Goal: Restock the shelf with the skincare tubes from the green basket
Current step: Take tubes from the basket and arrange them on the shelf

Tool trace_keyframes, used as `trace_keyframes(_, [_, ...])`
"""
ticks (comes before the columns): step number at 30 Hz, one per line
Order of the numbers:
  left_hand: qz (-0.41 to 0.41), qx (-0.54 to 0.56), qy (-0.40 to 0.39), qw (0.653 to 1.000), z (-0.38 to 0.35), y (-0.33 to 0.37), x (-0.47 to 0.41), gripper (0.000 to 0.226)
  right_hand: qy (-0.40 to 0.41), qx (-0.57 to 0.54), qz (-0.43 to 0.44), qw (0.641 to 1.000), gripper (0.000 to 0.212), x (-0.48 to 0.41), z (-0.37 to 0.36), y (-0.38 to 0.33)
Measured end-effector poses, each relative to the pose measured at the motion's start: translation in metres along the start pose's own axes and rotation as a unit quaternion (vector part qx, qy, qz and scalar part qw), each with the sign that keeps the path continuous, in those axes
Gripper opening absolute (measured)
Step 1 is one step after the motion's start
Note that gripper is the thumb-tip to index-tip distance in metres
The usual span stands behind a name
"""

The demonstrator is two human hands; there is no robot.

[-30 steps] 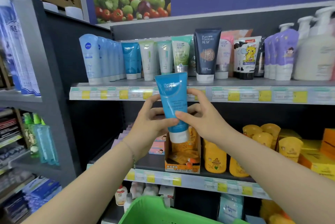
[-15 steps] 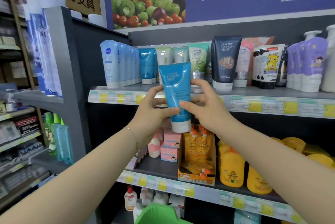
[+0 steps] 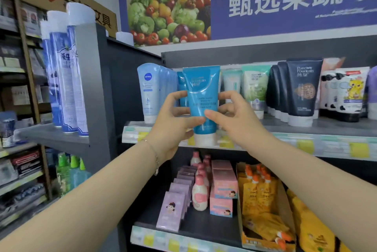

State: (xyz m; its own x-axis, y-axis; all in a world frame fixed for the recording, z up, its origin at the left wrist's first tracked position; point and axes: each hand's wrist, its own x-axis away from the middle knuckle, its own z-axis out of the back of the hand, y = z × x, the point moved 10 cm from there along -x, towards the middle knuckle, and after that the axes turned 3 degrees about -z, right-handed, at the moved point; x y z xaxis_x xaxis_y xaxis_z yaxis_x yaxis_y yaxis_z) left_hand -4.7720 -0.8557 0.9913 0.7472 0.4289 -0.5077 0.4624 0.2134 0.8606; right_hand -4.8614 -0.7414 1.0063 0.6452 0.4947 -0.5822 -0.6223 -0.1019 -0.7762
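Both hands, left hand (image 3: 175,121) and right hand (image 3: 234,121), pinch a blue tube (image 3: 201,100) upright, cap down. Tube sits at the front edge of the upper shelf (image 3: 326,127), before matching blue tubes, beside pale Nivea tubes (image 3: 148,92).

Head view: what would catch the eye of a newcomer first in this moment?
At the centre, the left hand and right hand hold a blue skincare tube upright, cap down, before the upper shelf. Above the shelf hangs a blue banner with a vegetable photo and white characters.
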Motion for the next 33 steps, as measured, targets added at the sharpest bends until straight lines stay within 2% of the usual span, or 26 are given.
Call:
trace_keyframes(10, [-0.015,0.007,-0.012,1.0,0.033,0.019,-0.057,0.055,0.071,0.037,-0.009,0.997,0.031,-0.051,-0.013,-0.023])
trace_keyframes(15, [-0.029,-0.004,0.026,0.999,0.038,0.009,-0.09,0.055,0.091,0.015,-0.052,0.994,0.011,-0.076,-0.015,-0.019])
trace_keyframes(19, [-0.056,-0.052,0.064,0.995,0.038,0.001,-0.108,0.054,0.117,0.009,-0.115,0.986,0.034,-0.091,-0.016,-0.004])
trace_keyframes(27, [-0.062,-0.121,0.114,0.984,0.04,-0.007,-0.132,0.037,0.113,-0.025,-0.166,0.979,0.029,-0.105,-0.024,0.007])
trace_keyframes(33, [-0.006,-0.107,0.101,0.989,0.036,-0.025,-0.14,0.045,0.08,-0.055,-0.18,0.979,0.034,-0.119,-0.039,0.024])
